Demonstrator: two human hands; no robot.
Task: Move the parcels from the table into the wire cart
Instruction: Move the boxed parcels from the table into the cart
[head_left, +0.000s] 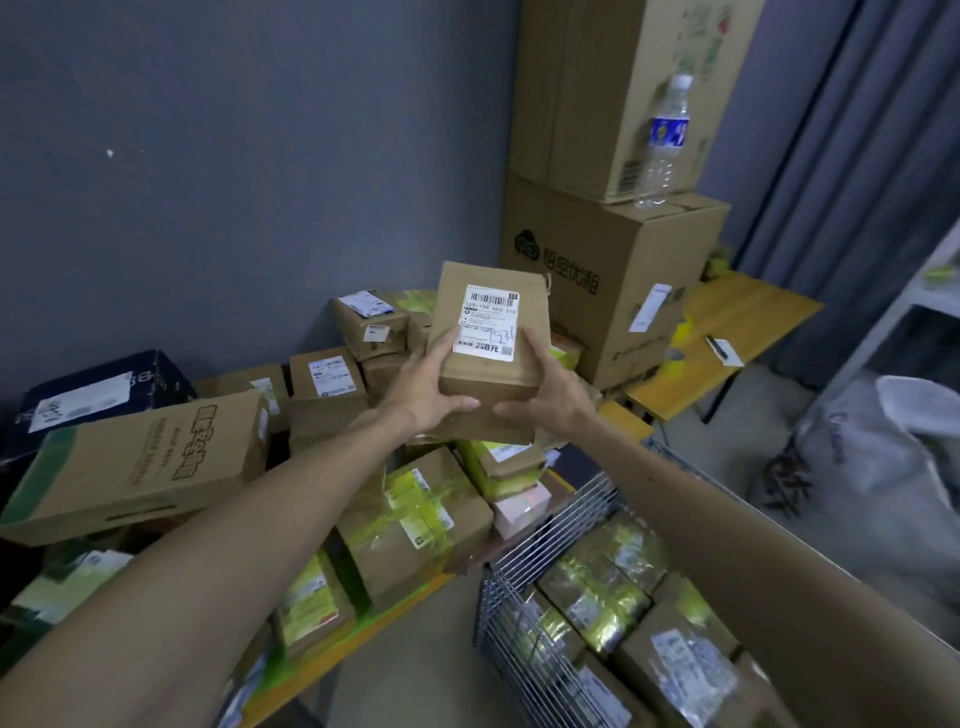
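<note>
I hold a small brown cardboard parcel (488, 332) with a white shipping label up in the air above the table's pile. My left hand (423, 387) grips its left side and lower edge, thumb on top. My right hand (545, 395) grips its right side, thumb beside the label. Many more parcels (415, 525), brown and taped in yellow-green, lie heaped on the wooden table (727, 332). The wire cart (545, 525) stands at the lower right under my right forearm and holds several taped parcels (602, 592).
A long flat carton (140, 467) and a dark blue box (98, 395) lie at the left. Two big cartons (608, 270) are stacked at the back with a water bottle (662, 140) on top. Grey curtains hang on the right.
</note>
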